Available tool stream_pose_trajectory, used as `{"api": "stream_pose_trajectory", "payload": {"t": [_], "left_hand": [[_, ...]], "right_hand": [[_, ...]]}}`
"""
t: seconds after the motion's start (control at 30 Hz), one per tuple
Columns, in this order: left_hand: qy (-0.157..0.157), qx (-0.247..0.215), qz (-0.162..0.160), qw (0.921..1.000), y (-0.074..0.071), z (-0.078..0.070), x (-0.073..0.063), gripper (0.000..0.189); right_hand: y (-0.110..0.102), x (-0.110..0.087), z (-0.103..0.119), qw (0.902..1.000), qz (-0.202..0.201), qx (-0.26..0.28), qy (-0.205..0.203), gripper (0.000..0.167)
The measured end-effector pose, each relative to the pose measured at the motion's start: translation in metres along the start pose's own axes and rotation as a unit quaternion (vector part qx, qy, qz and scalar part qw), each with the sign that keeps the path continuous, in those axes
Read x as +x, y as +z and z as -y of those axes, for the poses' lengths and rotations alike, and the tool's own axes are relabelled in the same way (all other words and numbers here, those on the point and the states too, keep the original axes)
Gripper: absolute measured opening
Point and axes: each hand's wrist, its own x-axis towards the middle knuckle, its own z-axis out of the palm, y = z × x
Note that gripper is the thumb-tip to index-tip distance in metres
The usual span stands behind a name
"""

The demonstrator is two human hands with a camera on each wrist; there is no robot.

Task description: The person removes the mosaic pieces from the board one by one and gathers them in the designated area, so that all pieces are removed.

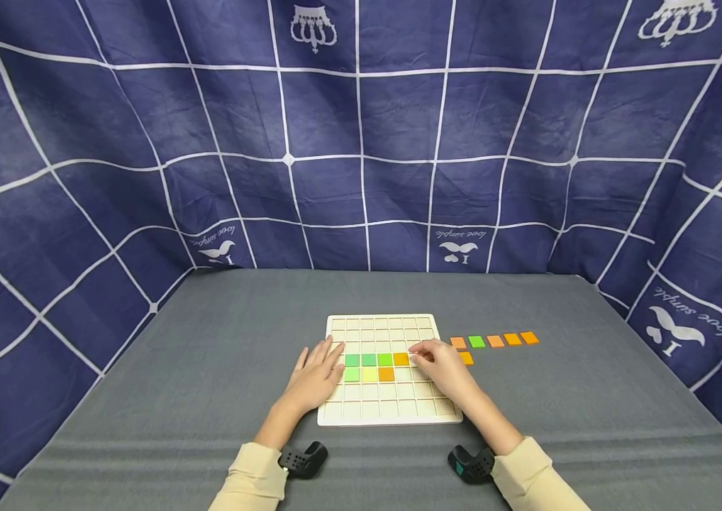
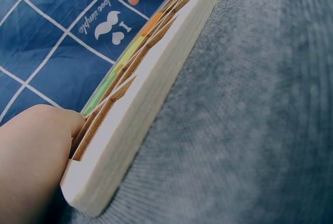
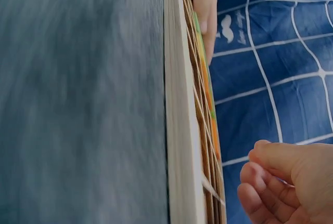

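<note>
A pale wooden grid board [image 1: 361, 410] lies on the grey cloth, with coloured square tiles in two adjacent rows of its cells. The far row has two teal tiles, a green tile [image 1: 384, 359] and an orange tile [image 1: 401, 359]. Nearer are a light green tile, a yellow tile [image 1: 369, 374] and a darker orange one. My left hand [image 1: 314, 376] rests with fingers extended on the board's left side. Over the right side is my right hand [image 1: 442, 365], thumb and index tips together beside the far orange tile. The right wrist view reveals no tile between those fingertips [image 3: 258, 151].
Right of the board, loose tiles form a row: salmon, green [image 1: 476, 342], salmon and orange ones. Another orange tile [image 1: 466, 358] lies close to the right hand, partly covered. A blue curtain [image 1: 399, 191] with white lines encloses the table's back and sides.
</note>
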Motion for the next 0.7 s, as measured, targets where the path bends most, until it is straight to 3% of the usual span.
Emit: {"api": "stream_pose_trajectory", "payload": {"t": [0.3, 0.7], "left_hand": [[0.003, -0.001, 0.001, 1.0, 0.0, -0.001, 0.0, 0.047], [0.001, 0.007, 0.003, 1.0, 0.0, 0.0, 0.002, 0.047]], "right_hand": [[0.022, 0.005, 0.0, 0.9991, 0.01, -0.036, -0.021, 0.023], [0.031, 0.001, -0.003, 0.9986, -0.02, -0.046, -0.016, 0.024]]}}
